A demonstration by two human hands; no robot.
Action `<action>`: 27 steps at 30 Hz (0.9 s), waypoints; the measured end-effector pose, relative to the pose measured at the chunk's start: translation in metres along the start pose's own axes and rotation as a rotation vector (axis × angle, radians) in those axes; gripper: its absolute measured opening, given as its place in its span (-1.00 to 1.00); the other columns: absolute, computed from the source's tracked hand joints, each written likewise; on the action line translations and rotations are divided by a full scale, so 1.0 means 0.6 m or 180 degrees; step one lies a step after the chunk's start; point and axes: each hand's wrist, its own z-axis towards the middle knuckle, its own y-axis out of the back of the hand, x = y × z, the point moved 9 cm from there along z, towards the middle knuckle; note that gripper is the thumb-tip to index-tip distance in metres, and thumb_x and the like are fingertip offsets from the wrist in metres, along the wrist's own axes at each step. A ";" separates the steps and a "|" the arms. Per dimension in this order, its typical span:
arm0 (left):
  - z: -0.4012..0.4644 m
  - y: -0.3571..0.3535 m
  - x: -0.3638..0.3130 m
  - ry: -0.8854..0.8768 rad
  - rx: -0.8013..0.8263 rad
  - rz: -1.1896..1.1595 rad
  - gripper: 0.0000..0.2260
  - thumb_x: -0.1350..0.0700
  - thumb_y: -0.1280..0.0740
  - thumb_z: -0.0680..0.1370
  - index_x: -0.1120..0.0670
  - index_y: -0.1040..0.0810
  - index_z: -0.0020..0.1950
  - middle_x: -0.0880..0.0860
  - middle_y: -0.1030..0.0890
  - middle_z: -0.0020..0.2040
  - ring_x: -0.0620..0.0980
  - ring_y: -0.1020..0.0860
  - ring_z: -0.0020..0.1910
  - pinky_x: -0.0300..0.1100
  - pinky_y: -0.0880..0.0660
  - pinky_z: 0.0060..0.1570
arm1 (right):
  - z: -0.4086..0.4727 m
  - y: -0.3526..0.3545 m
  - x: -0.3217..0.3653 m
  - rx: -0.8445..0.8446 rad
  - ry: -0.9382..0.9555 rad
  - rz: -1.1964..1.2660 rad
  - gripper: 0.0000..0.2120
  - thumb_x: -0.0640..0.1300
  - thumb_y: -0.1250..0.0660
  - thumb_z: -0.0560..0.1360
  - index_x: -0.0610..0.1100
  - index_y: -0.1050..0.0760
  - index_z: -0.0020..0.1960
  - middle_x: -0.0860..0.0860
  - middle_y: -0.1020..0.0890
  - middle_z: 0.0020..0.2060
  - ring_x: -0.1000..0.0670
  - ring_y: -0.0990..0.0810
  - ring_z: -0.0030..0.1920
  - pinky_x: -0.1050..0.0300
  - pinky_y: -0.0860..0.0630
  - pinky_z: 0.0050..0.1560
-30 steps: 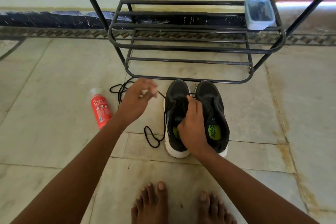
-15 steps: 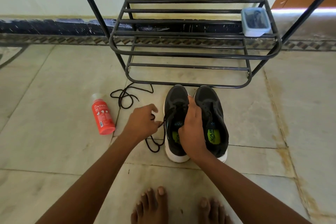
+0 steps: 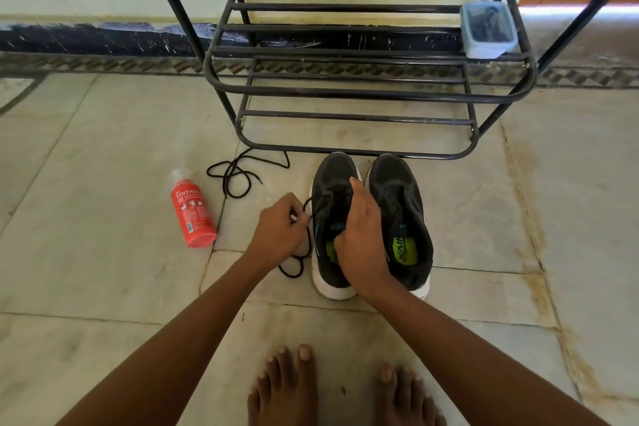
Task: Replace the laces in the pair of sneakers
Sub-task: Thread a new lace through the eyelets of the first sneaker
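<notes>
While the right hand (image 3: 359, 235) steadies the left sneaker (image 3: 332, 228), left hand (image 3: 280, 232) grip pinches its black lace (image 3: 313, 209) just beside the eyelets; likely mid-threading, next needs slack drawn through.

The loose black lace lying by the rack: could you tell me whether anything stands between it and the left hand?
Nothing visible does. The loose black lace lies on bare floor beyond the left hand, which pinches the lace threaded in the left sneaker. The red bottle lies off to the side.

Bright, even daylight; glare strip far right, perhaps doorway; soft shadows; wide-angle bending at edges.
</notes>
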 end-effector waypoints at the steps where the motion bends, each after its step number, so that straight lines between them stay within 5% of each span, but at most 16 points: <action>1: -0.002 0.020 -0.008 -0.0036 -0.0253 -0.0095 -0.92 0.15 -0.34 0.58 0.05 -0.50 -0.11 0.00 -0.65 -0.22 -0.06 -0.59 -0.26 -0.40 -0.43 -0.33 | 0.000 0.000 -0.001 -0.0028 -0.0010 -0.0216 -0.17 -0.43 -0.31 0.47 -0.10 -0.04 0.63 -0.14 -0.19 0.58 -0.09 -0.14 0.59 0.26 -0.09 0.57; 3: -0.007 0.052 -0.027 -0.0170 -0.0627 -0.0287 -0.93 0.12 -0.37 0.54 0.01 -0.52 -0.12 -0.04 -0.69 -0.22 -0.15 -0.65 -0.17 -0.32 -0.52 -0.20 | -0.001 -0.003 0.003 -0.0106 0.0109 -0.0469 -0.15 -0.44 -0.29 0.49 -0.10 0.03 0.64 -0.15 -0.07 0.62 -0.13 0.06 0.64 0.33 0.13 0.53; 5: -0.010 0.071 -0.045 -0.0265 -0.0732 -0.0512 -0.94 0.14 -0.39 0.53 0.00 -0.54 -0.10 -0.05 -0.70 -0.23 -0.17 -0.66 -0.14 -0.29 -0.54 -0.12 | -0.001 -0.007 0.011 -0.0096 0.0239 -0.0470 -0.16 -0.45 -0.26 0.50 -0.10 0.05 0.64 -0.14 0.00 0.64 -0.14 0.16 0.65 0.40 0.13 0.43; 11: -0.013 0.107 -0.103 -0.0775 -0.0772 -0.0754 -0.93 0.22 -0.44 0.56 0.06 -0.64 -0.02 -0.04 -0.70 -0.15 -0.06 -0.66 -0.10 -0.40 -0.51 -0.02 | -0.001 0.012 0.026 -0.0191 0.0425 -0.0243 -0.32 -0.40 -0.22 0.55 -0.18 -0.08 0.61 -0.16 -0.09 0.62 -0.18 0.10 0.65 0.63 0.25 0.32; 15: -0.025 0.129 -0.133 -0.1128 -0.0763 -0.1067 -0.93 0.20 -0.44 0.59 0.08 -0.64 0.06 0.01 -0.70 -0.14 0.11 -0.68 -0.18 0.13 -0.66 -0.16 | 0.019 0.050 0.067 -0.0181 0.0731 0.0555 -0.44 -0.36 -0.28 0.57 -0.13 -0.24 0.52 -0.07 -0.36 0.51 -0.10 -0.27 0.57 0.09 -0.28 0.54; 18: -0.028 0.139 -0.145 -0.1261 -0.0778 -0.1074 -0.88 0.14 -0.43 0.61 0.03 -0.63 0.14 0.04 -0.69 -0.11 0.31 -0.64 -0.21 0.31 -0.59 -0.18 | 0.048 0.053 0.106 0.0406 0.0696 0.1243 -0.43 -0.31 -0.35 0.56 -0.05 -0.25 0.50 0.03 -0.64 0.24 0.10 -0.59 0.28 0.14 -0.53 0.32; 22: -0.025 0.154 -0.127 -0.1111 -0.0994 -0.0878 -0.91 0.15 -0.41 0.63 0.08 -0.67 0.11 -0.05 -0.70 -0.17 0.02 -0.68 -0.22 -0.04 -0.59 -0.26 | 0.088 0.074 0.113 0.0561 0.0177 0.2240 -0.54 -0.35 -0.40 0.54 -0.11 -0.38 0.37 -0.09 -0.74 -0.17 -0.01 -0.74 -0.06 0.06 -0.64 0.13; 25: -0.015 0.145 -0.084 -0.0943 -0.0831 -0.0615 -0.91 0.13 -0.40 0.63 0.06 -0.70 0.07 -0.08 -0.70 -0.16 -0.11 -0.68 -0.12 -0.17 -0.59 -0.08 | 0.111 0.096 0.090 0.0377 -0.0141 0.2528 -0.70 -0.41 -0.36 0.53 -0.18 -0.52 0.21 -0.22 -0.70 -0.18 -0.08 -0.74 -0.07 0.08 -0.64 0.05; 27: -0.011 0.131 -0.050 -0.0759 -0.0659 -0.0490 -0.90 0.11 -0.39 0.64 0.05 -0.70 0.07 -0.09 -0.70 -0.18 -0.12 -0.67 -0.10 -0.09 -0.60 -0.01 | 0.121 0.105 0.075 0.0276 -0.0208 0.2412 -0.81 -0.41 -0.36 0.54 -0.22 -0.58 0.10 -0.25 -0.68 -0.15 -0.03 -0.72 -0.11 0.26 -0.59 -0.10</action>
